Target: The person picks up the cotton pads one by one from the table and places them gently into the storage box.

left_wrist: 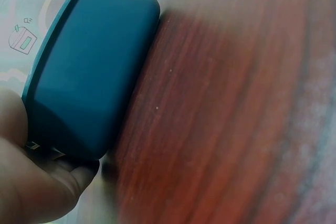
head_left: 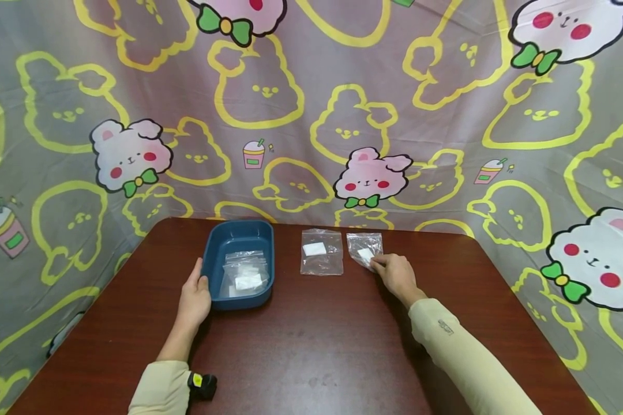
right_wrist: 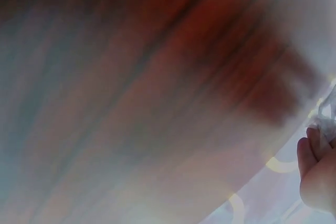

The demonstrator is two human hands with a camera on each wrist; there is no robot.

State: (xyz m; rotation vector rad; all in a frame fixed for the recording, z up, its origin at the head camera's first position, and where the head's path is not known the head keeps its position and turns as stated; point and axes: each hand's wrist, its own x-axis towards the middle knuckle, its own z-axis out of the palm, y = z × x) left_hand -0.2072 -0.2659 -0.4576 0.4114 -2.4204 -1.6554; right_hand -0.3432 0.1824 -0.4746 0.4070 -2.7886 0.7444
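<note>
A: Where does the right hand (head_left: 398,276) sit?

B: Toward the far edge of the dark red-brown wooden surface (head_left: 316,346), right of centre. Its fingers (head_left: 378,264) are pinched on the near corner of a small clear plastic zip bag with a white square pad inside (head_left: 364,249). The right wrist view is too blurred to add much; it shows only fingertips against crinkled film

A: And the left hand (head_left: 194,295)?

B: It holds the left wall of a rounded rectangular dark blue plastic tray (head_left: 214,253), thumb over the rim and the other fingers curled against the outside. The tray stands left of centre and carries several more clear bags with white pads (head_left: 244,275)

A: Anything between the two?

B: A second flat clear bag with a white pad (head_left: 321,252), just beside the pinched one, apart from both hands

A: How would the pinched bag handle?

B: I'd judge it very light, limp and slick; the film crumples and can slide off the polished wood. A corner or the sealed top strip looks the surest hold, since the pad may shift inside
</note>
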